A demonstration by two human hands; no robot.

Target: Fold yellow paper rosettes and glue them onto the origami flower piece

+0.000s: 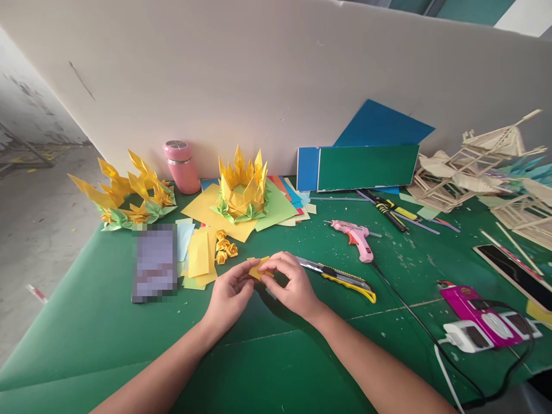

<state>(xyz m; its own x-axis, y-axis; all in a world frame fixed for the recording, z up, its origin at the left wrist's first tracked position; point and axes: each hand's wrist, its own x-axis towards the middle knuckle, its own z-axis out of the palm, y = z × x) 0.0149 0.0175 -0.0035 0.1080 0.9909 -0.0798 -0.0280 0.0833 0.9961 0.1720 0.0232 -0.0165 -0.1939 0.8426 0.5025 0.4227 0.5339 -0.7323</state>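
Observation:
A small folded piece of yellow paper (260, 268) is pinched between both hands just above the green table (107, 339). My left hand (230, 293) grips its left end with thumb and fingers closed. My right hand (291, 284) holds its right end, fingers curled over the top. A yellow utility knife (340, 278) lies just right of my right hand. Small yellow paper roses (225, 247) and a stack of yellow and pale paper slips (198, 256) lie left of my hands.
A yellow paper crown-like flower (242, 187) on coloured sheets, more yellow paper flowers (129, 192) at left, a pink bottle (181, 167), a pink glue gun (356, 237), a power strip (478, 325) with cable, wooden stick models (474, 167), blue and green card (366, 164) against the back board.

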